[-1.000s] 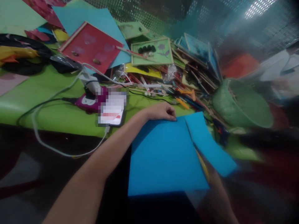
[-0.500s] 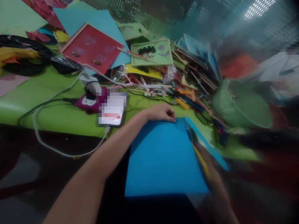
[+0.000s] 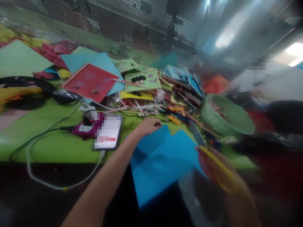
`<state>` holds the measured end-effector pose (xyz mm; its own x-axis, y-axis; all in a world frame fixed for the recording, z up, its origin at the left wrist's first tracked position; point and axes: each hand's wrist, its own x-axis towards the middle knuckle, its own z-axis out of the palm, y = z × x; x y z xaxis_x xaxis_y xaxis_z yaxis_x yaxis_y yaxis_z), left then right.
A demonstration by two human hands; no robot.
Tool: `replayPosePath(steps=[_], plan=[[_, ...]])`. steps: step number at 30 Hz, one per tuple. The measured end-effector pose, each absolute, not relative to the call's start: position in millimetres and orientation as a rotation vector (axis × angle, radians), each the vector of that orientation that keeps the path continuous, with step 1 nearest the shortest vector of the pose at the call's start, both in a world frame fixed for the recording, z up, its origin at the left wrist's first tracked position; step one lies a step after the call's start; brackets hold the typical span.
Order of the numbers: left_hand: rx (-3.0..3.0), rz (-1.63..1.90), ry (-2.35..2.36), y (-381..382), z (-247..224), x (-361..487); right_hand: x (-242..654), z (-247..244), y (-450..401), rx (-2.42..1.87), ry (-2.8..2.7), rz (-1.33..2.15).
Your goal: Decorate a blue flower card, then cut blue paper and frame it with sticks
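A large blue sheet (image 3: 161, 157) spans from the green table's front edge toward my lap. My left hand (image 3: 150, 126) pinches its upper left corner with closed fingers. On the right, my right hand (image 3: 213, 160), blurred, is closed on yellow-handled scissors (image 3: 197, 134), whose blades point up and away, past the sheet's right side. A narrower blue part of the paper (image 3: 187, 142) lies at the right of the sheet; whether it is joined to the sheet I cannot tell.
A phone (image 3: 109, 132) and a purple power strip (image 3: 87, 124) with cables lie left on the green table (image 3: 47, 142). Behind are a red framed panel (image 3: 91, 82), a green framed panel (image 3: 143, 80), sticks and tools. A green basket (image 3: 227, 116) stands right; a person (image 3: 274, 82) is beyond.
The scissors have come away from the paper's right edge and now point upward. The narrow blue part has shifted in over the sheet, which has tilted. The view has tipped upward.
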<state>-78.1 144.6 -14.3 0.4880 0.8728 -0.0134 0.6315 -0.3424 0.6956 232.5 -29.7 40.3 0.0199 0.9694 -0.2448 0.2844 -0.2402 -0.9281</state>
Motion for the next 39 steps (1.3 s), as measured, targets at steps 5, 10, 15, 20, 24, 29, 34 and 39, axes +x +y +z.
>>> replayPosePath(steps=[5,10,15,20,24,29,34,39], plan=[[2.118,0.500,1.338,141.4,-13.0,-83.0,251.0,61.5,53.0,-1.651,-1.831,0.595],[2.143,0.489,1.404,139.5,-10.7,-85.9,260.8,45.5,146.6,-1.800,-2.160,0.212],[2.128,0.444,1.428,140.6,-7.4,-86.6,255.5,27.7,202.7,-1.808,-2.211,0.172],[2.137,0.449,1.441,141.5,-8.3,-86.1,256.2,27.6,225.1,-1.837,-2.205,0.161],[2.153,0.442,1.472,140.8,-9.6,-85.6,261.2,38.4,209.0,-1.917,-2.154,0.084],[2.178,0.412,1.550,139.3,-5.0,-88.1,250.7,27.9,119.3,-1.627,-2.263,0.007],[2.115,0.397,1.566,137.6,-0.1,-90.7,248.8,-12.8,5.1,-1.445,-2.557,0.347],[2.132,0.466,1.453,138.9,-7.7,-89.0,316.6,-14.6,-78.0,-1.675,-2.469,0.289]])
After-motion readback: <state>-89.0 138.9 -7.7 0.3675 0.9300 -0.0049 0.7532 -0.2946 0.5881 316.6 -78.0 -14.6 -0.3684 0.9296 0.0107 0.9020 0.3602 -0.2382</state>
